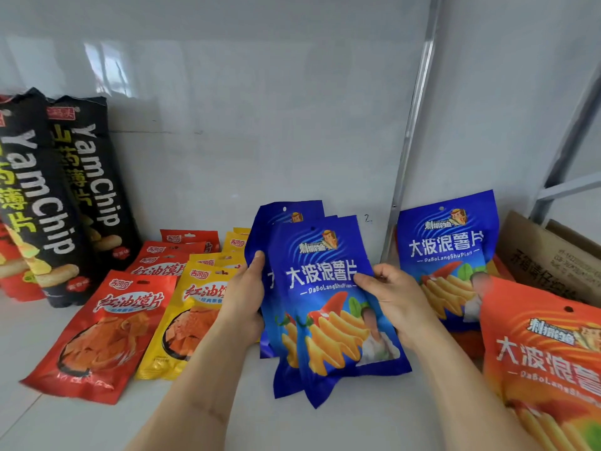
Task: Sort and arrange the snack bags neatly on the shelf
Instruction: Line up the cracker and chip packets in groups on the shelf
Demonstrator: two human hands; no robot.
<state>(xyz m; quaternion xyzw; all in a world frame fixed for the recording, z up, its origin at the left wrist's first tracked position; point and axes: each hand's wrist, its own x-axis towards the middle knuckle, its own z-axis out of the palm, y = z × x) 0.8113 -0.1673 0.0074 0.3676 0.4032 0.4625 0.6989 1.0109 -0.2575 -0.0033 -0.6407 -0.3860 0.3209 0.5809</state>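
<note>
Blue wavy-chip bags (328, 307), a small stack of matching pouches, are being held at the middle of the shelf (39, 346), fanned slightly so that their top edges and hang holes are showing one behind another. The left hand (242, 301) is clasping the stack's left edge with the thumb over the front, while the right hand (395, 302) is closing its grip on the right edge, thumb across the printed face; both grips are thus holding the stack, probably to square the bags together before they are set down as one group. The lower corners are hanging close to the shelf surface; whether they are touching it cannot be told.

Just right of the stack, another blue chip bag (450, 255) is leaning upright toward the back wall, apparently marking where this flavour is being gathered. At the lower right an orange chip bag (546, 369) of the same brand is lying nearest the camera, not yet grouped. To the left, yellow snack pouches (192, 307) and red snack pouches (104, 327) are lying flat in overlapping rows by colour, and tall black yam chip bags (65, 196) are leaning against the wall at far left.

The shelf is a pale, smooth board, backed by a glossy white wall panel (260, 109) that is reflecting a window. A metal upright (413, 131) is dividing the bay, and a cardboard box (549, 258) is sitting at far right.
</note>
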